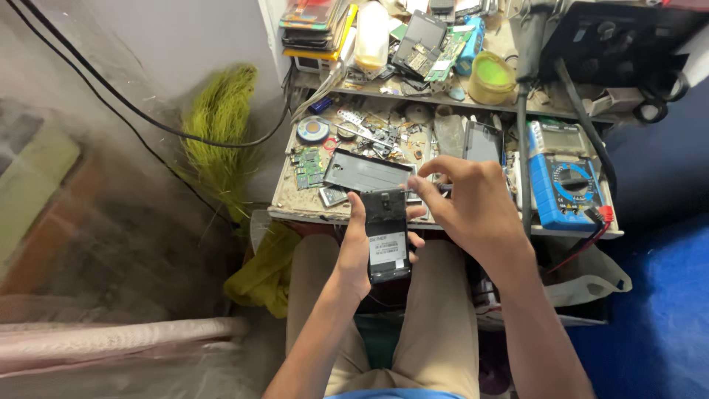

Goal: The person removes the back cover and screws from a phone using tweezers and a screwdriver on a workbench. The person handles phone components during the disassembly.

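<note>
Person seated at a cluttered small wooden desk, knees under its near edge. Left hand has a closed grip round the opened black phone with its back cover off, held over the lap, thumb up the left edge, white label on the battery facing up. Right hand sits at the phone's 1 o'clock, fingers pinched at the top edge; can't tell if they hold a tool or a small part. Looks like strip-down work at the top end of the phone; the next move likely calls for a steady left hold and fine fingertip control. Dark rectangular phone frame lies on the desk at 12 o'clock, blue digital multimeter at 3 o'clock.
</note>
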